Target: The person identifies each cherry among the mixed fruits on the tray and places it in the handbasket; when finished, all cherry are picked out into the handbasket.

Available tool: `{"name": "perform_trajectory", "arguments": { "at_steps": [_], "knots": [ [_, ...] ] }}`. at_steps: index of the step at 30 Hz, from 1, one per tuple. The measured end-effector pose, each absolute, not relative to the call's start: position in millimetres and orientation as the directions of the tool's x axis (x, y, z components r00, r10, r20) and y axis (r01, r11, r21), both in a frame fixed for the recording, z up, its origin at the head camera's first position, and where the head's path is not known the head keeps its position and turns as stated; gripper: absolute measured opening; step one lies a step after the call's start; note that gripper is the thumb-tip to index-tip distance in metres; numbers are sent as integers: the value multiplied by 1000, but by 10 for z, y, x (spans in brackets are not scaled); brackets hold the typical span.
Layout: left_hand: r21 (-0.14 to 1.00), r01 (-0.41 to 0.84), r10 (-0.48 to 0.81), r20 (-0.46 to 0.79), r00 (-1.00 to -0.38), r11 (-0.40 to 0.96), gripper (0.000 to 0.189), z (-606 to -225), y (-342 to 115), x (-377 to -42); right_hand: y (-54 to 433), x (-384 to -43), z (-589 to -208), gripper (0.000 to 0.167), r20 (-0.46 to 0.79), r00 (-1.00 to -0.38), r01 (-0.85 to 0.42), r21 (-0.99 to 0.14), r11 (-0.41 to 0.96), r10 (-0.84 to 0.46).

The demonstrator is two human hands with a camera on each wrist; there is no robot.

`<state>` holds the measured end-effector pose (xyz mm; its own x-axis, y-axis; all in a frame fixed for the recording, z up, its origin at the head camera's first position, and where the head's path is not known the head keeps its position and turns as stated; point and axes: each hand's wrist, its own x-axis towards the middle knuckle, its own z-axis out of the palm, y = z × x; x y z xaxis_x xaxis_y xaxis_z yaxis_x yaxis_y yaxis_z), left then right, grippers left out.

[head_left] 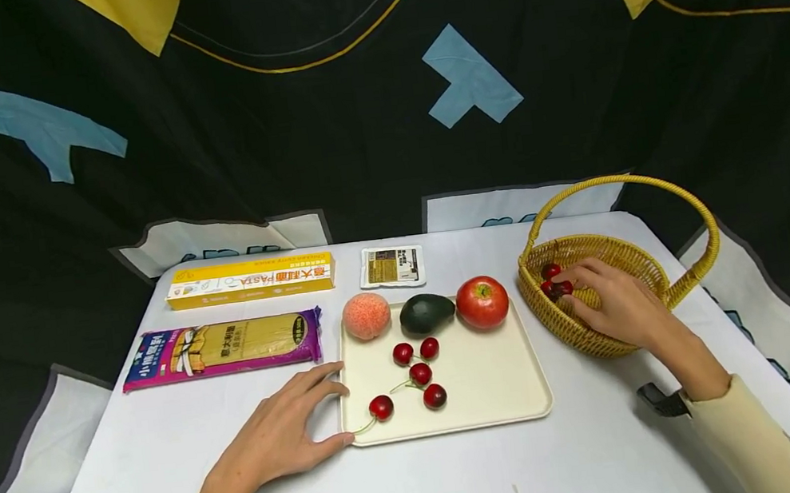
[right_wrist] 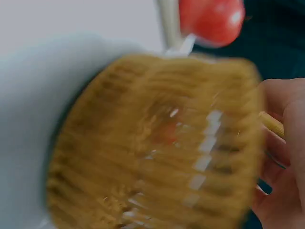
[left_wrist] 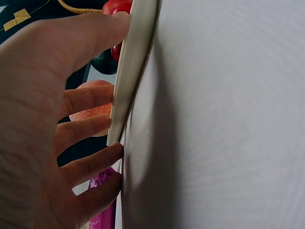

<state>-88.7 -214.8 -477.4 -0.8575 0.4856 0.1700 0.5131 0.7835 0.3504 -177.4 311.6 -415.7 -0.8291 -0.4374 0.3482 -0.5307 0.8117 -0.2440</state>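
Note:
My left hand (head_left: 284, 427) rests at the left edge of a cream tray (head_left: 497, 396), thumb by the near corner. In the left wrist view its fingers (left_wrist: 86, 129) are spread and fairly straight against the tray's side. On the tray lie several red cherries (head_left: 420, 374), a peach (head_left: 366, 316), a dark green avocado (head_left: 427, 314) and a red apple (head_left: 482, 302). My right hand (head_left: 613, 300) reaches into a wicker basket (head_left: 593, 346), pinching a dark cherry (head_left: 562, 287) between thumb and fingers. Another cherry (head_left: 551, 271) shows beside it. The right wrist view is blurred, mostly basket side.
A yellow pasta box (head_left: 250, 281), a purple spaghetti packet (head_left: 225, 349) and a small white sachet (head_left: 391, 267) lie behind and left of the tray. The basket's tall handle (head_left: 709, 245) arches over its right side. A dark patterned cloth (head_left: 326, 141) hangs behind the white table (head_left: 463, 480).

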Motion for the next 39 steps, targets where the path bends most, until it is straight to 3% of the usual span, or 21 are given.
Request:
{"name": "perform_trajectory", "arguments": {
  "at_steps": [19, 28, 39],
  "knots": [
    [350, 512, 482, 175, -858, 784, 51, -4764, -2150, -888, 3424, -2067, -4456, 32, 180, -945, -316, -277, 907, -274],
    [350, 515, 486, 174, -857, 783, 52, -4766, -2158, -887, 3427, -2115, -4478, 35, 119, -955, -295, -284, 912, -272],
    [347, 510, 482, 170, -859, 787, 52, -4760, -2152, -884, 3366, -2068, -4407, 39, 141, -955, -290, -268, 919, -260]
  ]
}}
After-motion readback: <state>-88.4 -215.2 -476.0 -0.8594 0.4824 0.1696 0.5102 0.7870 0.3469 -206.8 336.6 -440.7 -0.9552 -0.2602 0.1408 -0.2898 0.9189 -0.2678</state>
